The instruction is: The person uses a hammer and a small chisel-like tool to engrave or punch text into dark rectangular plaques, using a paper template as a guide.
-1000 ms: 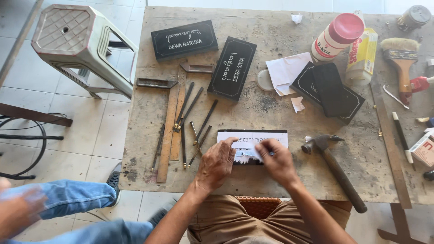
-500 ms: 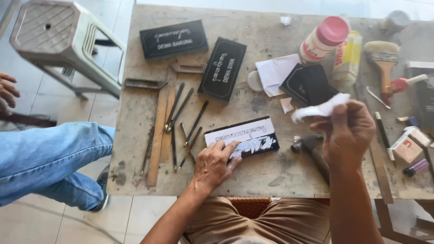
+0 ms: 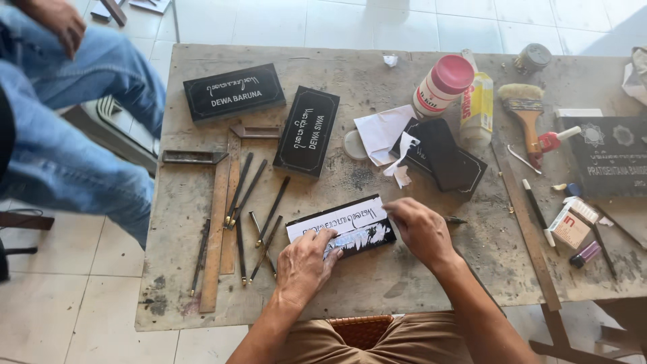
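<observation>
Engraving workshop, worn worktable (image 3: 377, 290), chisels (image 3: 246, 202), black stone plaques (image 3: 310, 131)
</observation>
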